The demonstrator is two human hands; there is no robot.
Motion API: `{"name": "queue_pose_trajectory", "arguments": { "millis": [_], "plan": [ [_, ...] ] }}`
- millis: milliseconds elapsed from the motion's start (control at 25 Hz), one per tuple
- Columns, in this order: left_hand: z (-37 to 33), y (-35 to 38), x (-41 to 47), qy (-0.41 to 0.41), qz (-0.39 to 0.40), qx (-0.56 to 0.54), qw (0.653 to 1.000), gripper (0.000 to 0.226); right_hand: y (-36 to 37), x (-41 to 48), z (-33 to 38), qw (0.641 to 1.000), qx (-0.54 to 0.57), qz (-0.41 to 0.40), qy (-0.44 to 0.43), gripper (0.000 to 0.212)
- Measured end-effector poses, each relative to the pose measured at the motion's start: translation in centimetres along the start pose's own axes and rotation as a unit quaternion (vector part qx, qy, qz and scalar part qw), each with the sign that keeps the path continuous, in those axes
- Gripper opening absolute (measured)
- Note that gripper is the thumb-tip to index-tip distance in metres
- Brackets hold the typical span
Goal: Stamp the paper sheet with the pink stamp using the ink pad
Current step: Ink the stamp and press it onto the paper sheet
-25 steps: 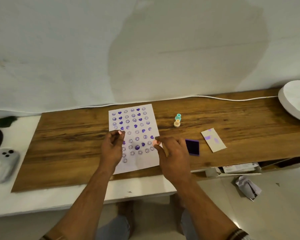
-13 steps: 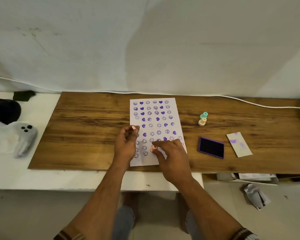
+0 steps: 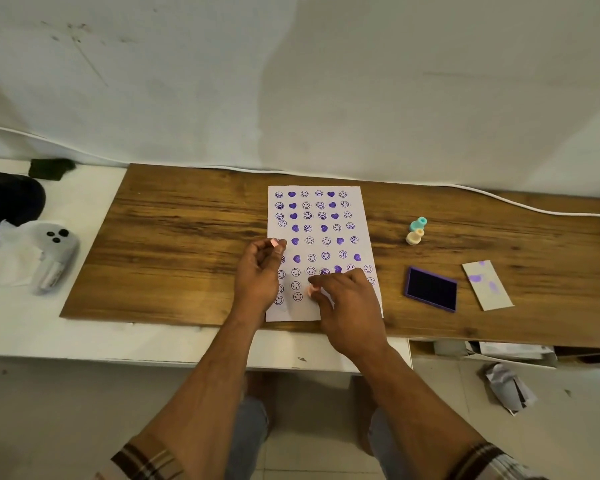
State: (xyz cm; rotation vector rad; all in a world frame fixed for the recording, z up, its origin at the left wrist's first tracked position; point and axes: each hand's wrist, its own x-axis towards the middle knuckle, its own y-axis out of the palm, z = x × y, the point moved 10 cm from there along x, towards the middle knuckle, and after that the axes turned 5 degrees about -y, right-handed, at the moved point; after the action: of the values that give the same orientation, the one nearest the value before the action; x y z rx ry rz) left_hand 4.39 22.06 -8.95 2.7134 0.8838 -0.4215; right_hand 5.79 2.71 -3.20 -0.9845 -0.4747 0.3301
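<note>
Pink stamp [image 3: 311, 289]: being pinched in the right hand [image 3: 349, 308], tip pressing on the lower part of the paper sheet [image 3: 321, 233], which is lying flat on the wooden bench [image 3: 187, 244] and showing rows of purple smileys and hearts. Left hand [image 3: 257, 275]: fingers curling together, pinching a small pink piece [image 3: 274, 242] over the sheet's left edge. Ink pad [image 3: 431, 289]: sitting open to the right of the sheet. Stained card [image 3: 487, 285]: lying beside it. Teal stamp [image 3: 418, 223] and cream stamp [image 3: 414, 236]: standing behind the pad.
</note>
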Motion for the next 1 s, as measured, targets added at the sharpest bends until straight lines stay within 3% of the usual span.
{"name": "queue_pose_trajectory", "arguments": {
  "millis": [840,920,1000],
  "plan": [
    [0.0,0.0,-0.4,-0.011,-0.015,0.053,0.998,0.015,1.2,0.0,0.7,0.996,-0.08,0.046,-0.018,0.043],
    [-0.2,0.0,-0.5,-0.01,-0.012,0.055,0.998,0.014,0.7,-0.4,0.9,0.998,-0.06,0.034,-0.013,0.041],
    [-0.8,0.2,-0.6,0.006,-0.004,0.035,0.999,0.016,-1.0,-0.5,0.5,0.998,0.047,-0.036,0.023,0.037]
  ]
}}
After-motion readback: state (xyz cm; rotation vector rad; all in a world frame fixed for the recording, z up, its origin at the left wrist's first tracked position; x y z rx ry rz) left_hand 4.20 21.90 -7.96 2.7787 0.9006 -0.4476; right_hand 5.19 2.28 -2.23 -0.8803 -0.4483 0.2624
